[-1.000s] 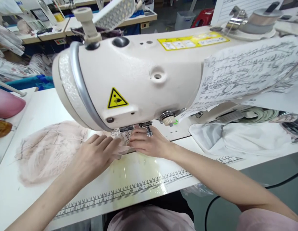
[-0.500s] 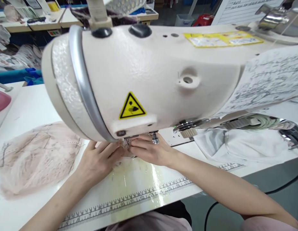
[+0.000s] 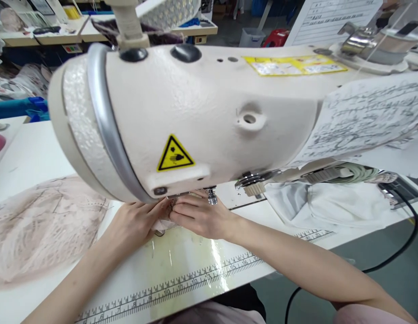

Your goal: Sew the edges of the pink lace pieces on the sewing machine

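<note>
A sewing machine (image 3: 209, 103) fills the middle of the view, and both hands are close together under its head. My left hand (image 3: 136, 222) has its fingers bent over a small piece of pale pink lace fabric (image 3: 163, 225). Against it, my right hand (image 3: 204, 218) pinches the same fabric with curled fingers. The machine's head hides some fingertips, the needle and most of the fabric. To the left of my left hand, a loose heap of sheer pink lace (image 3: 48, 225) lies on the white table (image 3: 182, 252).
A printed ruler (image 3: 168, 292) runs along the table's front edge. White fabric (image 3: 344, 202) lies to the right, under a hanging handwritten sheet (image 3: 367, 121). A black cable (image 3: 394, 261) loops below the table. Another worktable (image 3: 40, 38) stands behind.
The camera view has shifted slightly, so the machine sits further left. My hands are closer together, and more pink fabric shows below them.
</note>
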`<state>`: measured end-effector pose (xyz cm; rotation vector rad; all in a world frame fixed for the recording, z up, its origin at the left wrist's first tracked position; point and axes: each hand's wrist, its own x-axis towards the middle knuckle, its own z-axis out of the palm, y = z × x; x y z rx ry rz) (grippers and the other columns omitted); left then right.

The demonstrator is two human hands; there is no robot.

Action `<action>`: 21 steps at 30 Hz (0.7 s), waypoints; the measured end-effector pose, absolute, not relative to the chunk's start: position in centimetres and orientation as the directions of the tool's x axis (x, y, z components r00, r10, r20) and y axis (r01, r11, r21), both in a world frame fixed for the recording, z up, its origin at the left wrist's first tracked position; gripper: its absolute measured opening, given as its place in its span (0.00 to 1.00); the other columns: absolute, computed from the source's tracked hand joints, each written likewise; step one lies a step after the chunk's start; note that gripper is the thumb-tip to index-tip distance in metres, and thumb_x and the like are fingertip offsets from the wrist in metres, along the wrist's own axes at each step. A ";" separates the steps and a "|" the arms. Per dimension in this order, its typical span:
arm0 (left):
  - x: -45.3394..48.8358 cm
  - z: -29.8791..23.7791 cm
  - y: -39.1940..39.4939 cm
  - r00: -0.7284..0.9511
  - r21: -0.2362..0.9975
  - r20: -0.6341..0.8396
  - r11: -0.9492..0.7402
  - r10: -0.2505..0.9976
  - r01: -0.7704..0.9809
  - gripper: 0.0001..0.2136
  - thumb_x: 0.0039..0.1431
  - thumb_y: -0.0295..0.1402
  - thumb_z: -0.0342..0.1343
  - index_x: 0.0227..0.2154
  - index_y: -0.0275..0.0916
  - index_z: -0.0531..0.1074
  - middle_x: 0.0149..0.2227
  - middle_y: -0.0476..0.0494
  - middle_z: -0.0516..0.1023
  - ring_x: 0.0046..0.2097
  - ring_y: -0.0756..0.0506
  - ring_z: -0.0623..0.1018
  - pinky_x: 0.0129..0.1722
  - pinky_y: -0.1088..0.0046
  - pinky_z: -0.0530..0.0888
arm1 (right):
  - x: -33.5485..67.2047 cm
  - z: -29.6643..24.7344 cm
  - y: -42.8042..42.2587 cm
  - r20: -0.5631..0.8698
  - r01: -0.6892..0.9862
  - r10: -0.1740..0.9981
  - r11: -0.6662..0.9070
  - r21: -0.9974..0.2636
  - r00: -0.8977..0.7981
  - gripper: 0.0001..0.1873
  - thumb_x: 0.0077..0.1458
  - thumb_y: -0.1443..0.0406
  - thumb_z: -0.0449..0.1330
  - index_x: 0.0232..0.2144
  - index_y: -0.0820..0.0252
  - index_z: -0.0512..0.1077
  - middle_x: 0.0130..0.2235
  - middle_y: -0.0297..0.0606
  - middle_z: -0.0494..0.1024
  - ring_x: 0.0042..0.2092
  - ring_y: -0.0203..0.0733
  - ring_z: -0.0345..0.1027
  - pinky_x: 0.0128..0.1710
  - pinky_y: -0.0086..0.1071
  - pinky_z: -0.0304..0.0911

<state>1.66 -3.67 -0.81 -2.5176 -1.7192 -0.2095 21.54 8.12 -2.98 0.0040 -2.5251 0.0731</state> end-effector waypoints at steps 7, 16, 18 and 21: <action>1.8 -0.6 -3.5 0.362 -0.008 0.169 -0.366 0.917 0.930 0.37 0.41 0.19 0.46 0.61 0.32 0.61 0.52 0.39 0.77 0.39 0.41 0.79 0.36 0.64 0.71 | 21.5 -2.8 8.2 0.588 -0.023 -0.002 0.999 -0.029 -0.809 0.12 0.59 0.76 0.54 0.34 0.57 0.74 0.31 0.30 0.75 0.38 0.34 0.66 0.39 0.29 0.64; 2.3 -0.2 -3.3 0.330 -0.010 0.184 -0.334 0.926 0.942 0.34 0.43 0.20 0.49 0.58 0.31 0.65 0.48 0.38 0.80 0.42 0.39 0.79 0.40 0.63 0.72 | 21.6 -2.7 8.4 0.586 0.031 0.026 1.000 -0.003 -0.810 0.12 0.59 0.76 0.53 0.32 0.58 0.73 0.30 0.30 0.75 0.38 0.33 0.65 0.36 0.27 0.60; 2.5 -0.2 -3.3 0.321 -0.012 0.186 -0.324 0.929 0.946 0.34 0.42 0.20 0.49 0.58 0.31 0.65 0.47 0.38 0.80 0.41 0.39 0.79 0.39 0.62 0.72 | 21.6 -2.6 8.5 0.585 0.045 0.026 0.999 0.018 -0.810 0.12 0.59 0.77 0.53 0.32 0.58 0.72 0.30 0.29 0.75 0.38 0.32 0.65 0.33 0.26 0.58; 2.6 -0.2 -3.3 0.316 -0.024 0.190 -0.317 0.930 0.948 0.33 0.43 0.20 0.49 0.57 0.30 0.66 0.46 0.38 0.80 0.39 0.39 0.79 0.38 0.62 0.71 | 21.8 -2.5 8.5 0.601 0.097 0.050 0.994 0.047 -0.798 0.12 0.57 0.78 0.53 0.32 0.58 0.71 0.31 0.27 0.75 0.37 0.30 0.65 0.26 0.26 0.52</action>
